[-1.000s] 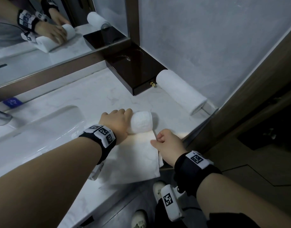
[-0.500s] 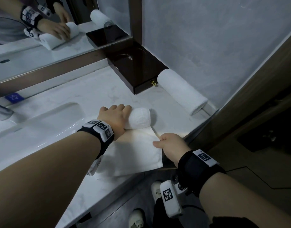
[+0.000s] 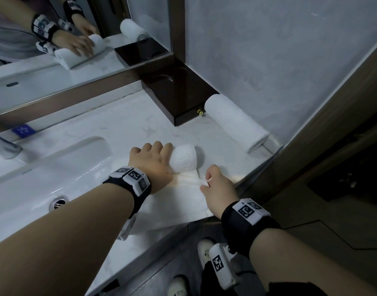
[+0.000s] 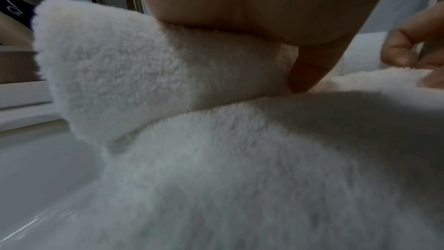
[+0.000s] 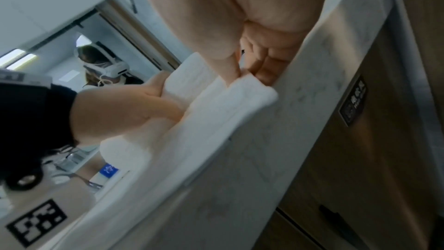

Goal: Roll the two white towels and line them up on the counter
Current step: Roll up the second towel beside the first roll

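One white towel [image 3: 234,122] lies fully rolled against the grey wall at the back right of the counter. The second towel [image 3: 183,160] is half rolled in front of me; its flat part [image 3: 174,201] spreads toward the counter's front edge. My left hand [image 3: 151,161] grips the rolled part, fingers curled over the top and thumb [image 4: 305,75] tucked under it. My right hand [image 3: 213,182] pinches the right edge of the flat part [image 5: 250,90] just below the roll.
A dark brown box [image 3: 179,97] with a small gold knob stands at the back, left of the rolled towel. The sink basin [image 3: 44,174] lies to the left, with a faucet [image 3: 4,146]. A mirror [image 3: 76,39] hangs behind. The counter [image 3: 130,129] ends at a wooden door frame [image 3: 311,146].
My right hand has slid a little back along the towel's right edge and now pinches it. The left hand has stayed on the roll.
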The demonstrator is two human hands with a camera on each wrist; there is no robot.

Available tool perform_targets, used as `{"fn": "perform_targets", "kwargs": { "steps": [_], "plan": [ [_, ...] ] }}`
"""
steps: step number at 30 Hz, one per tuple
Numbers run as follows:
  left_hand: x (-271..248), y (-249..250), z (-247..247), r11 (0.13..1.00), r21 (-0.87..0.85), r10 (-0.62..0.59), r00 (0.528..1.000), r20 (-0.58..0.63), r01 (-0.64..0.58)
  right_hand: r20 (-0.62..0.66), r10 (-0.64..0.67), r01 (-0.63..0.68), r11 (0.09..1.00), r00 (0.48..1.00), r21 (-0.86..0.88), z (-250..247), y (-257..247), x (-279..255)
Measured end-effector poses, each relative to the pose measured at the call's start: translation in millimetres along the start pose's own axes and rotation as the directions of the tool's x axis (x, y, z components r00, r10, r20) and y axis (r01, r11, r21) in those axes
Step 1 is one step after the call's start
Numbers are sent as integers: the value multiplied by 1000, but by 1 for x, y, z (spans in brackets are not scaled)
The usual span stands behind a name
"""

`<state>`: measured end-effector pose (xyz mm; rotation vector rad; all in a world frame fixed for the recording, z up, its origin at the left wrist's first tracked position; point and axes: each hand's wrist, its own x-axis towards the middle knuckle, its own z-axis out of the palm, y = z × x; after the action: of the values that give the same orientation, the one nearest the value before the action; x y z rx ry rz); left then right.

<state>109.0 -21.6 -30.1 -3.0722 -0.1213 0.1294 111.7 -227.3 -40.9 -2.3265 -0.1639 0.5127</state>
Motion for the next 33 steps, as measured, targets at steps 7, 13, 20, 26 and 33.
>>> {"fn": "perform_targets", "kwargs": {
  "steps": [7, 13, 20, 26, 33],
  "plan": [
    [1, -3, 0, 999, -45, 4, 1000, 25, -3, 57, 83, -89, 990, 995, 109, -15, -20, 9],
    [8, -7, -4, 995, -101, 11, 996, 90, -1, 95, 142, -147, 987, 985, 56, -22, -33, 28],
    [16, -15, -8, 980, -197, 18, 992, 125, 8, 60, 218, -224, 964, 974, 145, -14, -38, 39],
    [20, -20, -10, 962, -271, 66, 985, 160, -21, 124, 182, -187, 982, 975, 29, -15, -43, 49],
    [32, -24, -18, 968, -252, 55, 965, 257, 12, 57, 125, -134, 970, 990, 202, -17, -37, 53]
  ]
}}
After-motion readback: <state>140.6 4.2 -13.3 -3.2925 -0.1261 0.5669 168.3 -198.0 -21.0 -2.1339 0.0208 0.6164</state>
